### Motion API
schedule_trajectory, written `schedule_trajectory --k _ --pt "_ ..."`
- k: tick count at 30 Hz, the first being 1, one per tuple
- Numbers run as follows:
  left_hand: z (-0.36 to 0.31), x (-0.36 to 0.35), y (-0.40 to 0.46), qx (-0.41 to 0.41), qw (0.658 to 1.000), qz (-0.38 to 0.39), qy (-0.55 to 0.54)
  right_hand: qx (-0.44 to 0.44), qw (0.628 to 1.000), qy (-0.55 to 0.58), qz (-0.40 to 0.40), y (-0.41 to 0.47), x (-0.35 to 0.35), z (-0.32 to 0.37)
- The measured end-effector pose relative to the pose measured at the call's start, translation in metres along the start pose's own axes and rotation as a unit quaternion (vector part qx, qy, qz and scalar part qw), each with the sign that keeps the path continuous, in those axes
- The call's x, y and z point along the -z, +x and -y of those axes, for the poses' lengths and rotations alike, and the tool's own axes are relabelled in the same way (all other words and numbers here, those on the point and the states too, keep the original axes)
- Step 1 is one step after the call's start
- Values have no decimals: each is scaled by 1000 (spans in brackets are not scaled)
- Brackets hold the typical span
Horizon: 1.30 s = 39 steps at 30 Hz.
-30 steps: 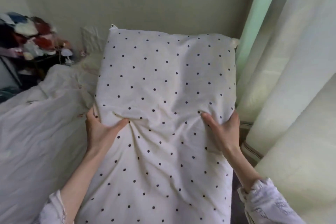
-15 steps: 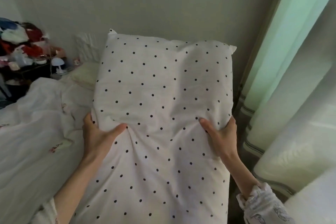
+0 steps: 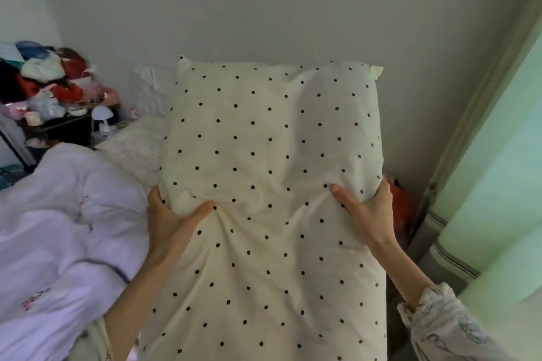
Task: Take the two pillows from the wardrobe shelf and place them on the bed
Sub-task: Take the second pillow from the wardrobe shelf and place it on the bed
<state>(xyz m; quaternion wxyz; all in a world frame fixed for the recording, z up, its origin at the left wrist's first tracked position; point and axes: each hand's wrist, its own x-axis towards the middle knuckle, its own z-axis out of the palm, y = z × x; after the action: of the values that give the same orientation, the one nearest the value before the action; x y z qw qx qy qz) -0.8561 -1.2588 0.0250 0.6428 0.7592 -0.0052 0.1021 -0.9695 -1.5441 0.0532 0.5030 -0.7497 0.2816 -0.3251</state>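
While both hands — left (image 3: 171,223), right (image 3: 366,211) — clutch the dotted pillow (image 3: 272,184), a rumpled duvet (image 3: 58,228) covers the bed beside pale curtains (image 3: 498,155).

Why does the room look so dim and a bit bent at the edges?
Head view: soft light comes through the curtains at right, leaving the wall grey; the wide-angle lens bows the edges; the polka-dot pillow stays fairly sharp, while the clutter at far left looks soft.

The pillow (image 3: 272,184) is cream with black polka dots; the duvet (image 3: 58,228) is pale lilac; the curtain (image 3: 498,184) is mint green.
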Motion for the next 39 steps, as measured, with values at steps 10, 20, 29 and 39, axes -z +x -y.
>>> schedule_trajectory --k 10,20,29,39 --pt "45 -111 142 34 999 -21 14 -14 999 -15 28 166 -87 -41" --pt "87 -203 281 124 991 -44 10 -16 995 -47 85 337 -194 -61" --pt "118 -268 316 164 979 -117 23 -19 978 -65 196 452 -257 -105" --pt "128 -359 337 251 949 -192 7 12 937 -79 340 587 -319 -136"
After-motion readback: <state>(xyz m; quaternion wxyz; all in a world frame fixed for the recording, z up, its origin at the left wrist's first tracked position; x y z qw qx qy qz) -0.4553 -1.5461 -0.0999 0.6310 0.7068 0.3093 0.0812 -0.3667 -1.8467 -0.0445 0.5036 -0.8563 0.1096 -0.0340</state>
